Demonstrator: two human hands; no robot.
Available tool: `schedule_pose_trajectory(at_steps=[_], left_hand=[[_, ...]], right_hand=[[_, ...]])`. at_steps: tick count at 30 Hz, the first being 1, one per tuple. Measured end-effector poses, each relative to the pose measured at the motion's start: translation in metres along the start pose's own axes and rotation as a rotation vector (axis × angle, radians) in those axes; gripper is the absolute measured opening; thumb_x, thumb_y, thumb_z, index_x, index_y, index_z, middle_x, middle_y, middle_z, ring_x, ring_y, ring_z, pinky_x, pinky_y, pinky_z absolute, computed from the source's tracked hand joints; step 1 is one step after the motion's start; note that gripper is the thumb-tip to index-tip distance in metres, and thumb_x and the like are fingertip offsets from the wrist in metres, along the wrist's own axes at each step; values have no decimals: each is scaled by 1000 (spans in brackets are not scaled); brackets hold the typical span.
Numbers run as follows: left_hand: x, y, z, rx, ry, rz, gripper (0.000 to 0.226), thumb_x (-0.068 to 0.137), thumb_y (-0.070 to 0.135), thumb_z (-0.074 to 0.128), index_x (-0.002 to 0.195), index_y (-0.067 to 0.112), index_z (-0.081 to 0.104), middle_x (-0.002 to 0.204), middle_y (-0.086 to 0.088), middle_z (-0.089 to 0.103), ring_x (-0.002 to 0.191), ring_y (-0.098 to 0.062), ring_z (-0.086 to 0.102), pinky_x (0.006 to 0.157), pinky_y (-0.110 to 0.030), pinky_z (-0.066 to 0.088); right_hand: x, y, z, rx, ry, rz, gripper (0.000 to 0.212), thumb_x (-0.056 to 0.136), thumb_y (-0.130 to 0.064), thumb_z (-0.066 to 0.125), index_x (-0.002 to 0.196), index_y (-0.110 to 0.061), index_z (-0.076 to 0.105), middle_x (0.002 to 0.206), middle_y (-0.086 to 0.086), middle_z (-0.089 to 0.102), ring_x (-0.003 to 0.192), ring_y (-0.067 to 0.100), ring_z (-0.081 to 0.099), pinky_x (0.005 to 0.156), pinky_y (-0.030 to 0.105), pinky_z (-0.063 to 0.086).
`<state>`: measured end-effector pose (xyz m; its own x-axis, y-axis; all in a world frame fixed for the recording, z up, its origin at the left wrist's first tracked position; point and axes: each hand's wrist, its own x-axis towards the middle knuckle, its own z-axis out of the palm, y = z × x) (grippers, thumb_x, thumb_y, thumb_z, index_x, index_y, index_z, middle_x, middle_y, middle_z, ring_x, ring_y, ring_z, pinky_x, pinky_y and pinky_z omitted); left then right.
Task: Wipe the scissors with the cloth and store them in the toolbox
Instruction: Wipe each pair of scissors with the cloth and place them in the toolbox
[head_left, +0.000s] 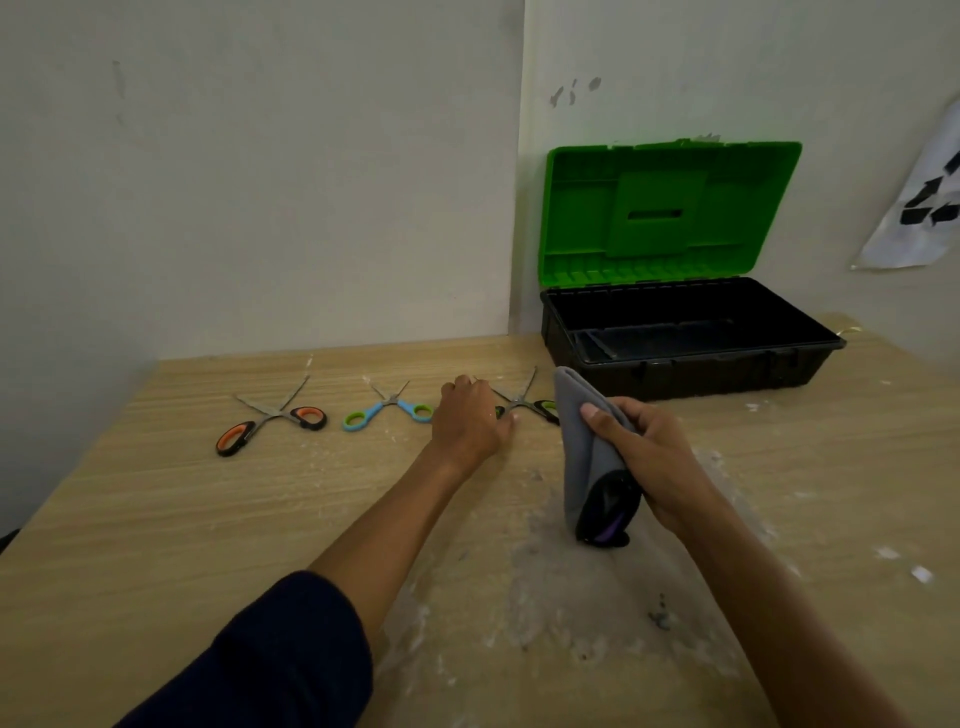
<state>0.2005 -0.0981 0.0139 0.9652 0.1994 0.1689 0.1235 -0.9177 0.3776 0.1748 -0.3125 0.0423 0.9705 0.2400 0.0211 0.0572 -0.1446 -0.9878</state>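
Grey cloth (584, 447) is bunched in the right hand (649, 457), whose fingers and thumb are closed around it, holding it upright above the counter (156, 519). A dark shape with a purple streak shows at the cloth's lower end; what it is cannot be told. The left hand (470, 421) reaches forward, palm down, fingers curled and resting on the counter at the handle end of the scissors with green-and-black handles (524, 402). Whether it has gripped them cannot be told, since the hand hides one handle.

These scissors lie blades spread, pointing toward the wall, just in front of the toolbox (691, 338). To their left lie two more pairs, also with blades open: one with blue and green handles (387, 408), and farther left one with orange-and-black handles (272, 421).

The toolbox stands at the back right of the counter against the wall, its green lid (670, 208) raised upright and its black base open. White dust and smears cover the wooden counter between the arms. A dark blue sleeve (275, 660) covers the left upper arm.
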Motion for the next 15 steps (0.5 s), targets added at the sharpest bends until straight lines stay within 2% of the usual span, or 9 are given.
schedule_pose_trajectory(at_steps=[5, 9, 11, 15], left_hand=[[1, 4, 3, -4, 11, 21, 29, 95, 31, 60, 100, 2, 61, 114, -19, 58, 109, -36, 54, 82, -42, 46], [-9, 9, 3, -24, 38, 17, 23, 95, 23, 55, 103, 2, 58, 115, -18, 54, 103, -34, 54, 73, -37, 40], [-17, 8, -1, -88, 72, 17, 22, 98, 20, 51, 108, 1, 54, 115, -19, 53, 93, -34, 57, 68, -35, 37], [-36, -3, -16, -265, 7, 33, 9, 99, 5, 44, 107, 1, 44, 99, -16, 56, 79, -26, 55, 59, -32, 33]], right_hand=[[1, 2, -2, 11, -8, 7, 26, 89, -36, 64, 109, -19, 63, 102, 6, 68, 92, 22, 68, 78, 37, 59], [-1, -1, -2, 46, -4, -14, 30, 85, -40, 65, 107, -21, 64, 101, 5, 68, 91, 20, 69, 74, 32, 58], [-2, -2, -3, 51, 4, -34, 33, 82, -43, 64, 107, -21, 64, 101, 4, 69, 91, 20, 69, 75, 32, 58], [-1, -4, -5, 74, 15, -55, 35, 77, -47, 64, 107, -27, 63, 105, 2, 68, 90, 14, 69, 71, 27, 57]])
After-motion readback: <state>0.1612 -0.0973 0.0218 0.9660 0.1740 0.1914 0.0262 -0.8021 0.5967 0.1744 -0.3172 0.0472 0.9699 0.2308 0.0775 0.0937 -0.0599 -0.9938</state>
